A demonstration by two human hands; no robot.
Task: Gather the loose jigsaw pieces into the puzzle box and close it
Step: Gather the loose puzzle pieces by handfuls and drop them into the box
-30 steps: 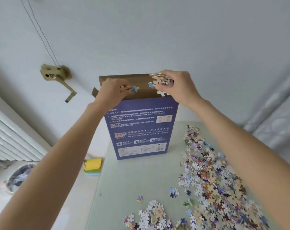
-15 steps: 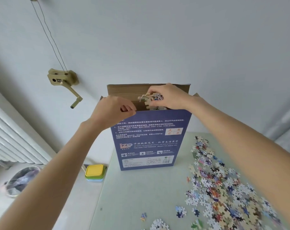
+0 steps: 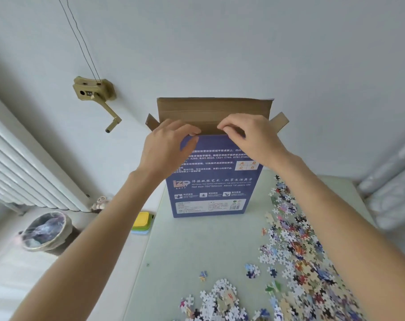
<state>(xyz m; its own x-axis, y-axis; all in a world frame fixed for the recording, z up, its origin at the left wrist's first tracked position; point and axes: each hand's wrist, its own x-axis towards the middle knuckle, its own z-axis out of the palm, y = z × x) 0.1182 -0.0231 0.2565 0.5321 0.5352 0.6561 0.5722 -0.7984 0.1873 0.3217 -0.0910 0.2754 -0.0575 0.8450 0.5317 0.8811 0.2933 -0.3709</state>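
**Handful dropped, box standing tall on a thin base**

Both hands looked loaded with pieces a second ago; now none show in them. The left hand [image 3: 171,144] rests at the top edge of the box [image 3: 210,179], fingers curled, tips on the rim. The right hand [image 3: 248,135] hovers at the opening, fingers bent loosely, holding nothing I can see.

That box stands upright on its narrow end at the far side of the table [image 3: 192,246], top flap [image 3: 214,108] raised. A push at the rim could tip it back or sideways and spill what's inside. Most pieces [image 3: 296,258] still lie loose on the right and near side, some close to the table's edge, where a sweeping arm might knock them off.

I can't see inside the box. The right fingertips are tucked under, and the near pile runs out of view.
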